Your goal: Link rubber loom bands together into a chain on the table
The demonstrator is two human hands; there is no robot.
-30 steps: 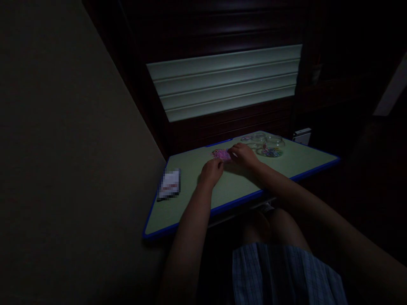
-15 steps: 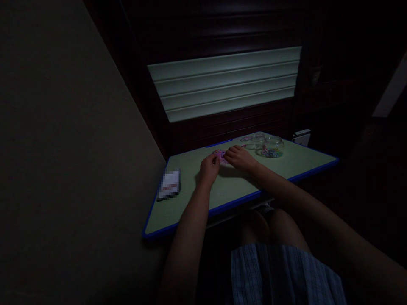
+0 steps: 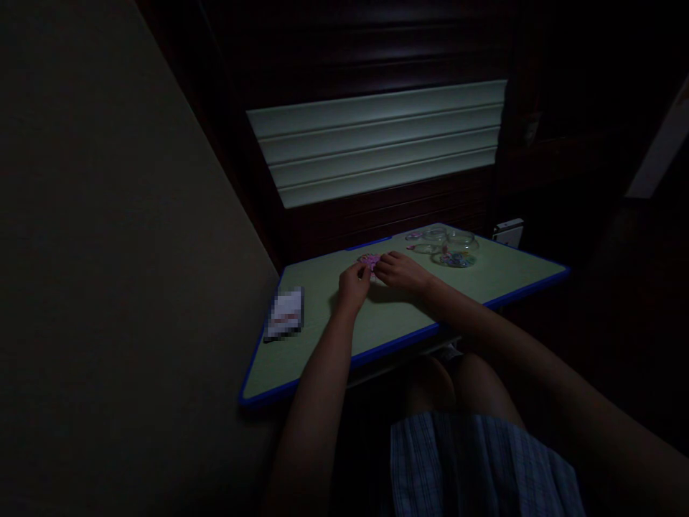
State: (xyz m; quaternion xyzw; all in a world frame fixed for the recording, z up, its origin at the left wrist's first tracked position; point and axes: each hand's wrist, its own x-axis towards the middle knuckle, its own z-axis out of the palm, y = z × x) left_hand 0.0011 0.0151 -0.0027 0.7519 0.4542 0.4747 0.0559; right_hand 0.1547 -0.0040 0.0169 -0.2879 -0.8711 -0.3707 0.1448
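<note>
A small pink, many-coloured cluster (image 3: 369, 259) of little pieces, too dim to name exactly, is at the middle of the table. My left hand (image 3: 354, 286) is closed in a pinch at its near left edge, with thumb and forefinger curled against it. From the right, my right hand (image 3: 401, 272) reaches over the cluster, its fingers bent together and pointing down. What those fingertips hold, if anything, is hidden. Just beyond my right hand, a clear round dish (image 3: 455, 258) contains small colourful pieces.
The pale green table (image 3: 317, 345) has a blue rim. Several clear round containers (image 3: 461, 239) stand at its back right. A blurred-out flat object (image 3: 285, 314) lies by the left edge. A wall (image 3: 134, 251) is close on the left, and a dark shutter-like panel (image 3: 377, 143) rises behind.
My right hand has shifted slightly left and down over the pink cluster, its fingers nearer my left hand. My left hand stays almost where it was. The whole view has drifted a little.
</note>
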